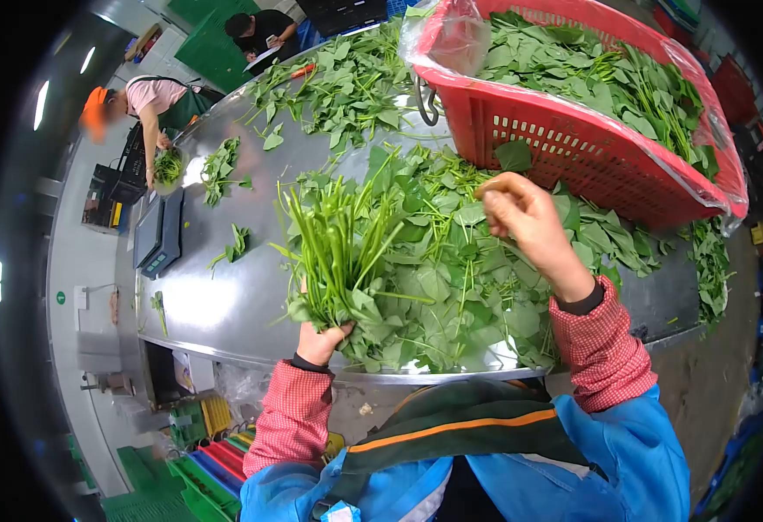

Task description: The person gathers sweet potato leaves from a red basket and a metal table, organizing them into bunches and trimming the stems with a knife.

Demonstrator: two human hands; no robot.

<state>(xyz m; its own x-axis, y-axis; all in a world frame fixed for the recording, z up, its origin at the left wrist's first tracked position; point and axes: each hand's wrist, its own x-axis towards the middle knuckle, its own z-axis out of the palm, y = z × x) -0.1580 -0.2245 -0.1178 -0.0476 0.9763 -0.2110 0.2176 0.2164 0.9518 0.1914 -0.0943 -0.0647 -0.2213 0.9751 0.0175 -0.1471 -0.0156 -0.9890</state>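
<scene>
My left hand (321, 342), at the table's near edge, is wrapped round the leafy lower part of a bunch of leafy greens (333, 248). The cut stems point up and away from me. My right hand (525, 217) hovers over the loose pile of greens (451, 278), just before the red crate (555, 148). Its fingers are curled in, and I cannot make out whether anything is between them. A single leaf (514, 156) shows against the crate wall behind that hand.
The crate, lined with clear plastic, holds more greens (590, 78). Small bunches (220, 170) lie on the metal table (251, 296) at the left, near a scale (158, 233). One person (159, 104) handles greens at the far left; another person (264, 35) is at the back.
</scene>
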